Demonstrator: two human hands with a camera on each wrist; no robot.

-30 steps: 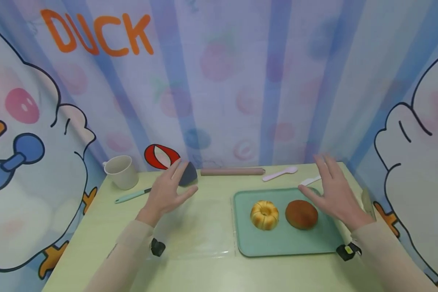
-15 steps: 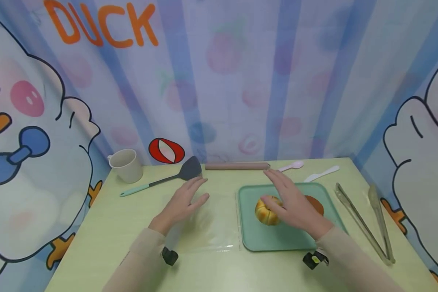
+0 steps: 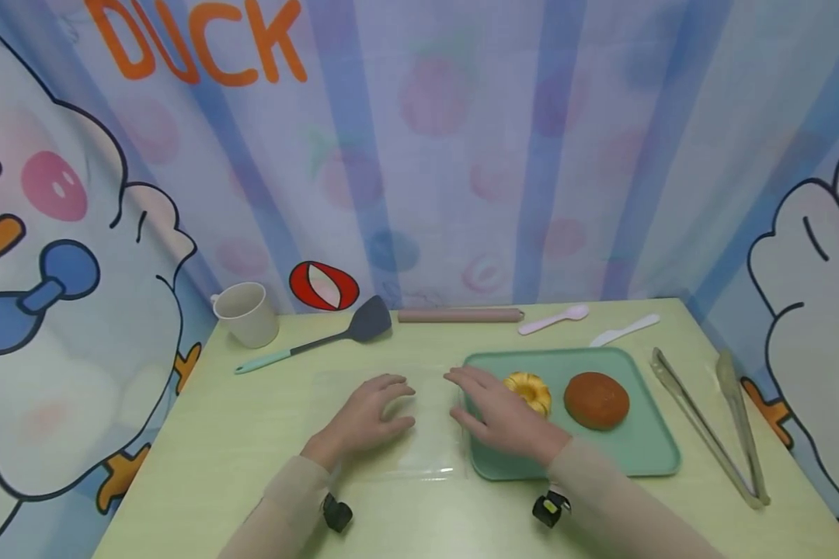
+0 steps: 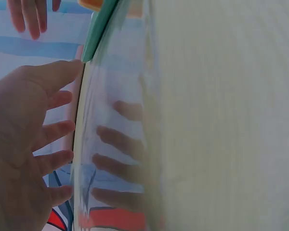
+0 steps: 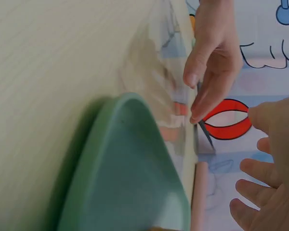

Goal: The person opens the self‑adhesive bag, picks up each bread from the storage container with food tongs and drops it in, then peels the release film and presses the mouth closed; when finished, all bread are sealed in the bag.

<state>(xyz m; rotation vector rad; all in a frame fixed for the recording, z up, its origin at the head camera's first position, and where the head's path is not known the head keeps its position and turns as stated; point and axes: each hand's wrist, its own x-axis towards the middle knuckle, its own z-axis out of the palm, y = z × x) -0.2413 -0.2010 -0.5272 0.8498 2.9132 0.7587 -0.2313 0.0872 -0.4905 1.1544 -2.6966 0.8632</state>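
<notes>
My left hand [image 3: 363, 419] is held over a clear plastic sheet [image 3: 426, 460] that lies on the table, left of the tray. Its fingers are slightly bent and grip nothing; the left wrist view shows their reflection in the glossy sheet. Facing it, my right hand [image 3: 506, 419] hovers above the left edge of the green tray [image 3: 646, 454], its fingers loosely extended and holding nothing. A ring-shaped golden bun [image 3: 534, 388], partly hidden behind the right hand, sits on that tray. Beside it is a round brown bun [image 3: 597, 400].
Behind the hands lie a spatula [image 3: 369, 320], a rolling pin [image 3: 461, 315], a pink spoon [image 3: 554, 319] and a white knife [image 3: 625, 330]. A mug [image 3: 248, 317] stands at the back left. Metal tongs [image 3: 706, 431] lie right of the tray.
My right hand has swept left, from the tray's right side to its left edge, uncovering the brown bun and tongs. My left hand has shifted right and lower, so both hands are closer together.
</notes>
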